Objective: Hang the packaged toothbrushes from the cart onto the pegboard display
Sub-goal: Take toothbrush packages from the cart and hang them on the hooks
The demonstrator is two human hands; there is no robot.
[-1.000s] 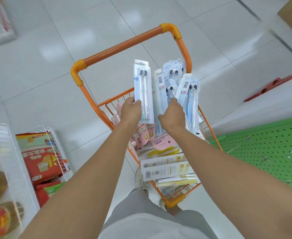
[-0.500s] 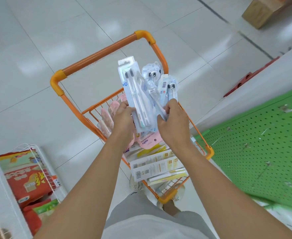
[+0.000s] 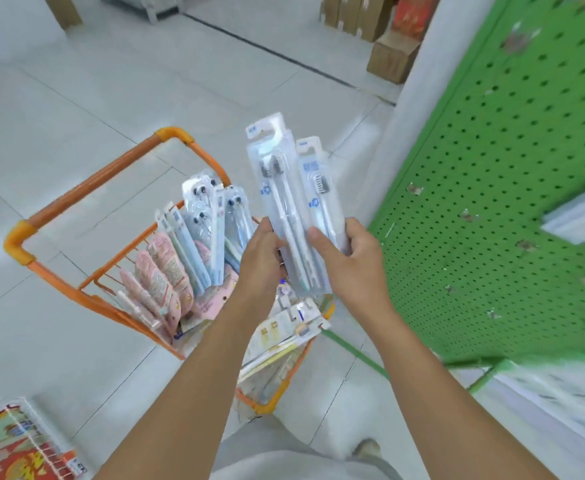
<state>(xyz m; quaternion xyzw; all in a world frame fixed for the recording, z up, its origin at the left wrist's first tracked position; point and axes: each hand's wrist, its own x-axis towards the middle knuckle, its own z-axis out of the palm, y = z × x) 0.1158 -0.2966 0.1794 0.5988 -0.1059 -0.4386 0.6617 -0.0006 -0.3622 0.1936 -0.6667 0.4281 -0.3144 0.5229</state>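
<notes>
Fingers of both hands grip toothbrush packs.

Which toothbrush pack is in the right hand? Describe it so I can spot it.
Start at the green pegboard; just left of it, above the orange cart, two clear packs are held up. The right hand holds the right-hand pack. It shows one dark brush head, while its taller neighbour shows two.
</notes>
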